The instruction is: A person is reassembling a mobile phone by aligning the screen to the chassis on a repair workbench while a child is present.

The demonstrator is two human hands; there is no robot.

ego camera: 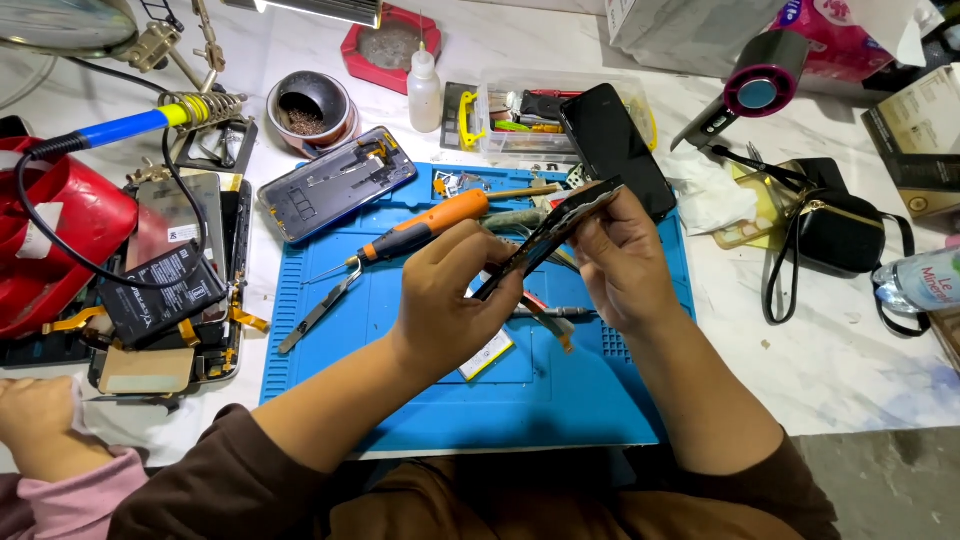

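Hands, left hand [440, 295] and right hand [625, 262], each grasp an end of a phone frame [548, 235], tilting it edge-up above the blue mat [330, 360] for viewing.

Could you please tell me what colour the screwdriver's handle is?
The screwdriver handle is orange with a black grip section, seen in the head view.

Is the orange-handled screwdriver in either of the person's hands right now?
No: the orange-handled screwdriver lies on the blue work mat, while both hands grip a dark phone frame.
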